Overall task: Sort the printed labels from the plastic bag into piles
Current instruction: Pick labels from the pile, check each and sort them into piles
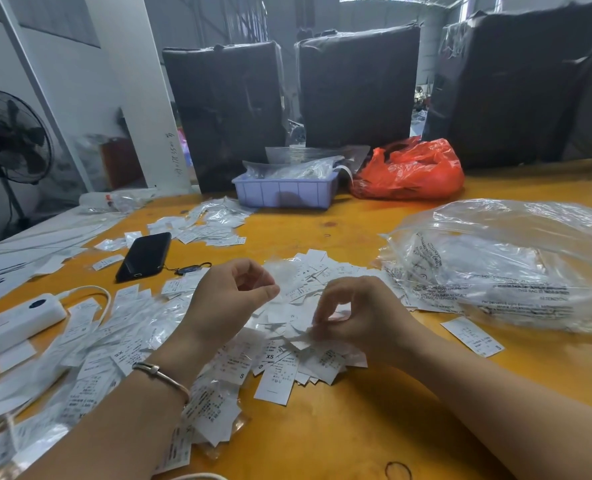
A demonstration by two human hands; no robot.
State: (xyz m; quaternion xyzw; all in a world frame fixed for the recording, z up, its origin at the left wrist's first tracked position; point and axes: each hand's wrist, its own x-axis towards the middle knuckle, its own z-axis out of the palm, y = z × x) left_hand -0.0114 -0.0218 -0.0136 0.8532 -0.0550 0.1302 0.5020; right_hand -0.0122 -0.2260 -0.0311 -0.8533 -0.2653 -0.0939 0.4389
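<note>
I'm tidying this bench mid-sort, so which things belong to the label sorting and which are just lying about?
Job:
label heap
clear plastic bag
left hand, fingers curled
right hand, pinching a label

Lying about:
phone
red bag
lilac tray
white power strip
rubber band

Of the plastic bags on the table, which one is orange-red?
The crumpled bag at the far side, right of the lilac tray. The large bag at the right and those in the tray are clear.
</note>
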